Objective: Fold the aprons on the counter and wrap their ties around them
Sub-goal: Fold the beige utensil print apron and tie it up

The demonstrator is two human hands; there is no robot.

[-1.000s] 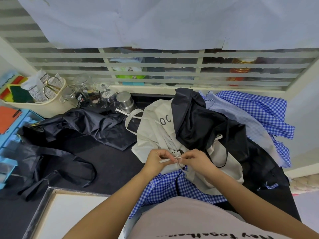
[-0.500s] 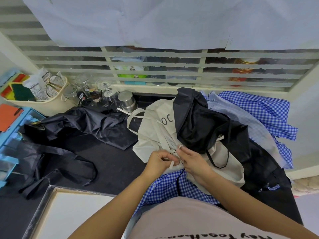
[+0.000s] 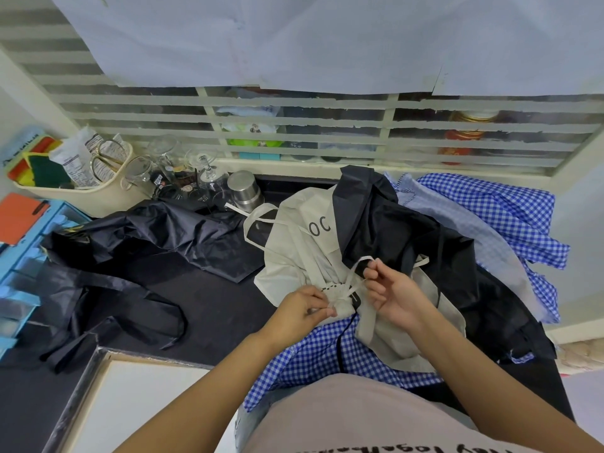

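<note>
Pinching the cream tie [image 3: 354, 275] are left hand [image 3: 302, 310] and right hand [image 3: 397, 297] — bare counter [image 3: 212, 299] lies leftward.

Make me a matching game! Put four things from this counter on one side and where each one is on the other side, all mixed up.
Things:
1. cream cloth apron with black letters
2. crumpled shiny black apron
3. round steel tin
4. gold-handled scissors

Places:
A. inside the cream plastic tub
B. pinched by the left hand and right hand
C. lying on the dark counter, left of the hands
D. next to the drinking glasses

Pairs: 1-B, 2-C, 3-D, 4-A
</note>
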